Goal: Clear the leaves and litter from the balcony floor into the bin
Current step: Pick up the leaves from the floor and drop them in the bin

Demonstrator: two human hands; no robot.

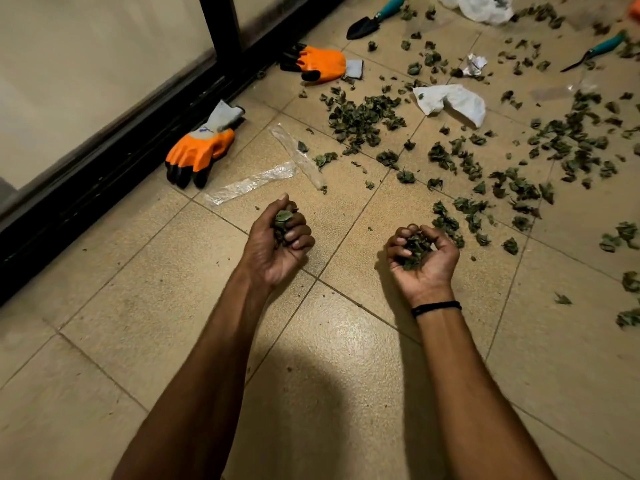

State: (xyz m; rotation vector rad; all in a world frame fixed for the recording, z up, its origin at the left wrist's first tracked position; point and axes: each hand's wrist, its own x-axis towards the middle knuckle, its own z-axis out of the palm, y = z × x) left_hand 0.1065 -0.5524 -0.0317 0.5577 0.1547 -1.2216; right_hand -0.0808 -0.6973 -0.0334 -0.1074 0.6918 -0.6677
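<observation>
Over the speckled beige floor tiles [166, 306], both palms are facing up: the left hand [277, 247] is curling its fingers tightly round a clump of leaves [282, 220], and the right hand [424, 261] is cupping a second clump [414, 249] with fingers half bent. Loose leaves [363, 119], dark green, dry and crinkled, are lying scattered ahead and rightward, pointing no common way. Two clear, wrinkled plastic strips are lying just beyond the left hand: the near strip [249, 185] is running lower left to upper right, the far strip [298, 154] upper left to lower right past its end. Crumpled white paper [453, 102] is resting among the leaves; orange rubber-coated gloves [197, 150] are lying by the black door frame [104, 174].
</observation>
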